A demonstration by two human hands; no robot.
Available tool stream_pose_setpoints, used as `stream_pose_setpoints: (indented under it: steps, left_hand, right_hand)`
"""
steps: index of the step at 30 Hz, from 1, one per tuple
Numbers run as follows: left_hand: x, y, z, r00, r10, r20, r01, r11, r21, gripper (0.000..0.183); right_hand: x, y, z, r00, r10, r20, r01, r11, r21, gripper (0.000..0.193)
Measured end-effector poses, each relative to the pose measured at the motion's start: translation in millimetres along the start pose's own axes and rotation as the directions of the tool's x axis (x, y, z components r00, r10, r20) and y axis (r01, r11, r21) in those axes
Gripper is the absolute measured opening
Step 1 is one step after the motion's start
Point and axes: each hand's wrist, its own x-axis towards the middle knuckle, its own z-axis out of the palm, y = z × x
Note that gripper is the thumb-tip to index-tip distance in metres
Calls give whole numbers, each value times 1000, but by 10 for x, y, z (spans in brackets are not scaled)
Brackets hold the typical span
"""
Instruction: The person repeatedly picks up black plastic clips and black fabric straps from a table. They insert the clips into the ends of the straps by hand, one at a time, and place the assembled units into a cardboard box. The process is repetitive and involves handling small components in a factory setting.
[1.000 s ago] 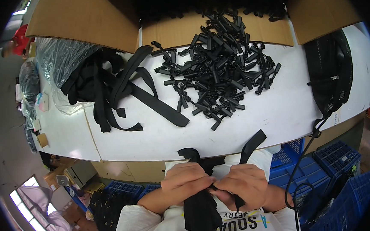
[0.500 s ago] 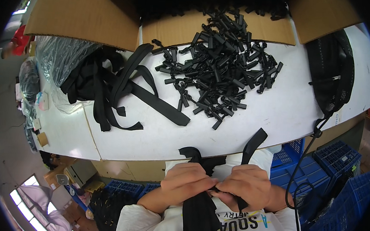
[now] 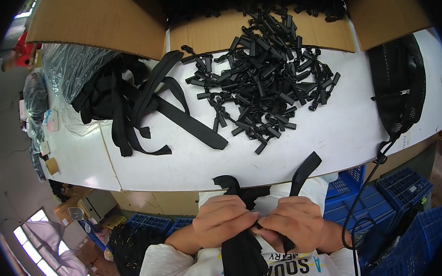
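Both hands meet close to my body, just in front of the table's near edge. My left hand [image 3: 225, 220] is closed around a bunch of black fabric strips [image 3: 243, 262], which hang down over the white shirt. Pinched in my right hand [image 3: 293, 224] is a black strap [image 3: 306, 170], its free end sticking up past the table edge. Between the fingertips is a small black piece, mostly hidden. On the white table [image 3: 178, 168] ahead lies a heap of black zipper-pull-like parts with short cylindrical ends [image 3: 266, 79].
Loose black straps [image 3: 181, 120] lie on the left of the table beside a clear plastic bag [image 3: 67, 71]. An open cardboard box [image 3: 101, 17] stands at the back. A black mesh pouch [image 3: 396, 88] with a hanging cord lies right. Blue crates [image 3: 365, 204] stand below.
The hanging strips under my left hand have swung slightly to the right. Both hands keep nearly the same place and grip.
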Motion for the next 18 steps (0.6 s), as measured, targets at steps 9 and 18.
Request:
stream_pose_setpoints:
  steps: [9,18]
  left_hand:
    - [33,-17,-26,999,-31,27,33,998,-52,33]
    - [37,-16,-19,999,-46,25,48,997,-64,32]
  right_hand:
    - [7,-18,-53,998,46,38,-47,998,37,21]
    - [0,-29,-48,997,78,19,-78,996,52,21]
